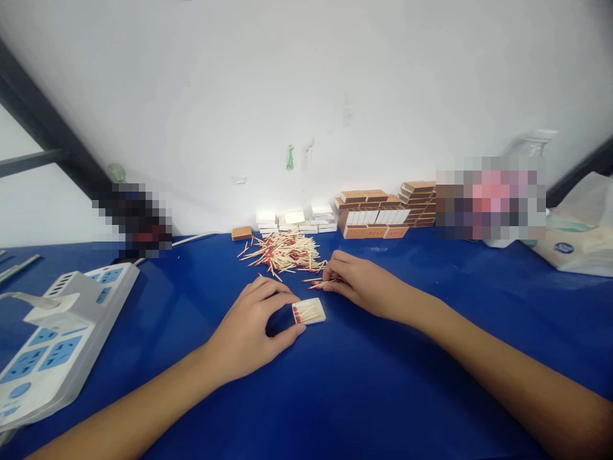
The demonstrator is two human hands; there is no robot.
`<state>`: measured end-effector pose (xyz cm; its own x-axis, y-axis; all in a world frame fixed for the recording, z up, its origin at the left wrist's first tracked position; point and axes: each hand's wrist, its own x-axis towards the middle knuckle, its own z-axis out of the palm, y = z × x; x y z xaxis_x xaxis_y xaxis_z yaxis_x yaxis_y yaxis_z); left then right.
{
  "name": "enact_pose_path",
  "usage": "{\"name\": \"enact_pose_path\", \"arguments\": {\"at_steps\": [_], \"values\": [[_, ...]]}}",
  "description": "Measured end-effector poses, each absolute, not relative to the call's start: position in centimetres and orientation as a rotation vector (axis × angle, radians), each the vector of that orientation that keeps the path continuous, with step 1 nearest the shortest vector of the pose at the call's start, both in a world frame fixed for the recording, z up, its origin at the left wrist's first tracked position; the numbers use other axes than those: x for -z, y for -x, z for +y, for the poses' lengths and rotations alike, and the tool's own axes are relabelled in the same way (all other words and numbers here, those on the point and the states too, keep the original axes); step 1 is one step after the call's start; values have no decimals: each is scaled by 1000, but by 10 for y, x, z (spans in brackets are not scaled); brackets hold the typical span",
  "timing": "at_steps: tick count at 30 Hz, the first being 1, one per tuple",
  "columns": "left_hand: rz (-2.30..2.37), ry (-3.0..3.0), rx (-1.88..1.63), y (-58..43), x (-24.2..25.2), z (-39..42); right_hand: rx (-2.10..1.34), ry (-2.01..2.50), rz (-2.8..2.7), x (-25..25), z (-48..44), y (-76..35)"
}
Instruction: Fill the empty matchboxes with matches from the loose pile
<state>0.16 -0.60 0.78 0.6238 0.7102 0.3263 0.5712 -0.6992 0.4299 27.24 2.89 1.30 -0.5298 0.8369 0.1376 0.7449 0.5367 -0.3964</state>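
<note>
My left hand holds a small white matchbox tray by its left end, thumb and forefinger at its near and far corners. Several matches lie inside the tray, red heads toward the left. To the tray's upper right, my right hand pinches a few matches whose red heads point left, low over the table. Just behind both hands spreads a loose pile of matches with red heads.
Stacked white trays stand behind the pile, beside one brown matchbox. Brown matchboxes are stacked along the wall at right. A power strip with a plug lies at left on the blue table. A plastic bag sits far right.
</note>
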Motion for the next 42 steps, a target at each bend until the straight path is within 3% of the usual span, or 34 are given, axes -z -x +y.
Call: {"name": "enact_pose_path", "arguments": {"at_steps": [42], "values": [[1048,-2539,-739,-1,-9,-5,-185,1335,-2490,-19,27,-273]]}}
